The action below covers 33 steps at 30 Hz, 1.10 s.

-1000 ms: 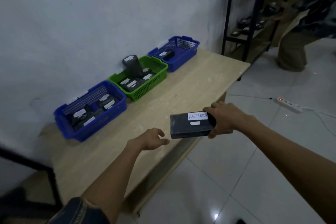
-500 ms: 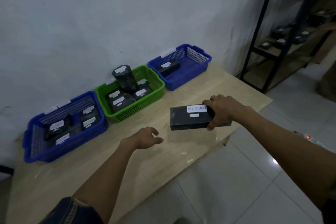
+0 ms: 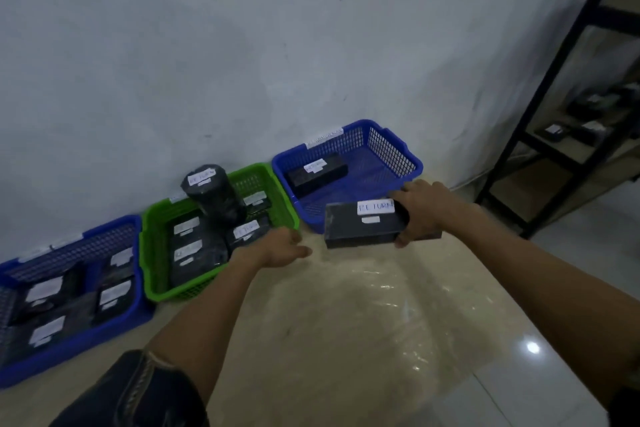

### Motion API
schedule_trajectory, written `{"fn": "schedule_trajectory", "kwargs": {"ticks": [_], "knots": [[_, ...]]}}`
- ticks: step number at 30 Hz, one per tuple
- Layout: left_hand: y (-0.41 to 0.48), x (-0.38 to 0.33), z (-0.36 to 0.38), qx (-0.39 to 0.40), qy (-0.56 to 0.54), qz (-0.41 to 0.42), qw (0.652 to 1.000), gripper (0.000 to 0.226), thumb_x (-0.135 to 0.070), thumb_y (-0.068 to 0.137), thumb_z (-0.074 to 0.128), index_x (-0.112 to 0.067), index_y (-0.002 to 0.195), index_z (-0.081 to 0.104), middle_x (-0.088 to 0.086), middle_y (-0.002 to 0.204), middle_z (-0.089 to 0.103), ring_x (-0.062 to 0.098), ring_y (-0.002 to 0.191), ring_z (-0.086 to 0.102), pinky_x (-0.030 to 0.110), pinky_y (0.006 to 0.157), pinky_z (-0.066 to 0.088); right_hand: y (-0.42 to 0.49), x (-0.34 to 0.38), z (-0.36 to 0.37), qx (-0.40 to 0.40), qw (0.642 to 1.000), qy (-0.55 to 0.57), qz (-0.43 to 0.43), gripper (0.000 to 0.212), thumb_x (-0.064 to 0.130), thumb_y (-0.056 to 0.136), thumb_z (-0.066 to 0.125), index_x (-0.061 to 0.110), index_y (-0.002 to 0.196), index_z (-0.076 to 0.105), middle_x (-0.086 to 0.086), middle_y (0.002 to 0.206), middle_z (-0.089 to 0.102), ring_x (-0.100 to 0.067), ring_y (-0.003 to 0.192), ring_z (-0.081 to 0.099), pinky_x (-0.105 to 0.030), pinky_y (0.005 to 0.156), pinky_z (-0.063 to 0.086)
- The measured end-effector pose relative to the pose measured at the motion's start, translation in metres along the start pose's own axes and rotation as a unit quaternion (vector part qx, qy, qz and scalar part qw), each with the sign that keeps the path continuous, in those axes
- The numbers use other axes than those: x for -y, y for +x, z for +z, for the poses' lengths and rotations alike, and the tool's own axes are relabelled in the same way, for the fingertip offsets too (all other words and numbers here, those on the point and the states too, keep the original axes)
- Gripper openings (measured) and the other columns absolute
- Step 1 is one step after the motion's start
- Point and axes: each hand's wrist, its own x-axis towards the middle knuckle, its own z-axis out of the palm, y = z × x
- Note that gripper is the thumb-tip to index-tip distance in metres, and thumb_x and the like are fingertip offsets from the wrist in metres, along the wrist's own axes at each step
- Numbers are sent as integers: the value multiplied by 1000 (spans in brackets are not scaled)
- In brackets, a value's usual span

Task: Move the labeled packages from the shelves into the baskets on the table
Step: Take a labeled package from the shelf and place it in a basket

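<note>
While the sleeve (image 3: 138, 392) sat nearest at the lower left, both forearms reached out over the table (image 3: 346, 322). The left hand (image 3: 277, 248) hovered empty, fingers loosely spread, at the near right corner of the green basket (image 3: 156, 253). Just right of it, the right hand (image 3: 424, 211) gripped the right end of a black box (image 3: 360, 227) labelled RETURN, held level above the table at the near edge of the right blue basket (image 3: 398, 156). Farther in, that basket held one labelled package (image 3: 317, 173). The green basket held several, with a wrapped roll (image 3: 211, 194) standing upright among them. At the far left, another blue basket (image 3: 131, 308) held more. Shelves (image 3: 568, 135) stood at the far right, against the wall (image 3: 242, 45).
</note>
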Motion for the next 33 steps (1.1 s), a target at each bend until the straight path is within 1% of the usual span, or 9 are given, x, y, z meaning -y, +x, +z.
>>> {"fn": "schedule_trajectory", "kwargs": {"ticks": [5,8,10,13,16,22,28,31,33], "knots": [[40,-18,-29,-14,-16,-7,1000,28,-34,88,64,-12,105,69,5,104,69,23,98,65,31,81,48,57,-38,-10,15,999,-9,-36,98,69,64,70,25,143,30,-3,136,44,-23,124,43,-39,101,40],[56,-31,-40,-61,-55,-51,995,44,-38,89,65,-8,120,62,6,114,64,21,106,60,29,90,44,94,-60,-21,25,997,-32,-72,101,69,65,70,24,145,27,-5,139,42,-25,127,41,-41,103,38],[68,-34,-43,-78,-67,-73,992,46,-42,88,65,-10,122,62,7,119,64,22,109,60,30,94,46,119,-74,-28,27,994,-39,-100,101,69,64,70,24,145,28,-4,139,42,-25,127,41,-42,104,38],[83,-43,-45,-60,-74,-95,991,37,-41,89,63,-11,111,66,9,108,68,23,101,63,32,86,48,155,-94,-35,36,990,-41,-132,103,69,63,71,23,145,29,-5,140,41,-26,129,39,-43,105,37],[92,-48,-45,-78,-99,-120,985,34,-41,89,63,-14,110,65,7,102,65,21,95,61,29,79,46,184,-100,-37,44,984,-44,-164,108,71,61,71,22,146,26,-7,142,38,-27,131,38,-45,106,37],[100,-39,-43,-88,-129,-159,975,44,-40,90,63,-11,122,60,9,116,63,22,104,59,27,82,44,227,-91,-26,71,975,-66,-201,109,72,60,71,22,146,27,-8,141,39,-28,130,38,-45,106,37],[111,-24,-35,-205,-161,-171,950,42,-29,91,64,-7,126,59,12,121,63,24,108,60,35,95,49,251,-67,-2,84,973,-79,-200,112,69,60,72,23,149,21,-8,144,35,-30,133,32,-51,108,31],[119,-17,-22,-252,-103,-141,952,41,-25,90,63,-6,126,58,14,121,56,27,115,51,34,97,42,258,-56,12,80,974,-82,-194,114,69,60,73,22,149,20,-9,145,34,-30,133,32,-52,108,28],[124,-12,-13,-275,-63,-123,951,44,-25,88,63,-6,128,56,15,122,51,29,117,44,39,99,41,261,-49,22,79,976,-74,-190,115,68,60,73,21,149,20,-10,145,33,-30,134,31,-52,108,28]]}}
